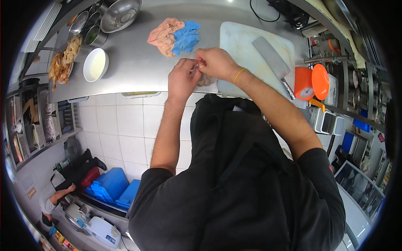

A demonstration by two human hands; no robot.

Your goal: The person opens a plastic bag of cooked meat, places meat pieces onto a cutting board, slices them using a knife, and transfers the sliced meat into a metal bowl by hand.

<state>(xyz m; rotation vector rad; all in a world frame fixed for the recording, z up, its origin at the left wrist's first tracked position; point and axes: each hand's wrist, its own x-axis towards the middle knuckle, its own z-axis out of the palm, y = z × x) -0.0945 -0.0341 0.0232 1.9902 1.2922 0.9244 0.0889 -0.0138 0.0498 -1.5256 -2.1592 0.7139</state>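
Observation:
My left hand (183, 79) and my right hand (215, 63) meet at the front edge of the steel counter, fingers pinched together. Between and below them is a small clear plastic bag (205, 80) with brownish contents, which I cannot make out; both hands grip its top. Just beyond lie a crumpled pink cloth (162, 35) and a blue cloth (186, 38). Right of the bag is a white cutting board (236, 39), and a cleaver (271, 56) rests on it with its handle towards me.
Left on the steel counter (134, 71) stand a white bowl (95, 65), metal bowls (120, 16) and cooked chicken (62, 67). An orange scale (303, 83) sits at the right. Blue bins (109, 184) and another person (53, 198) are at the lower left.

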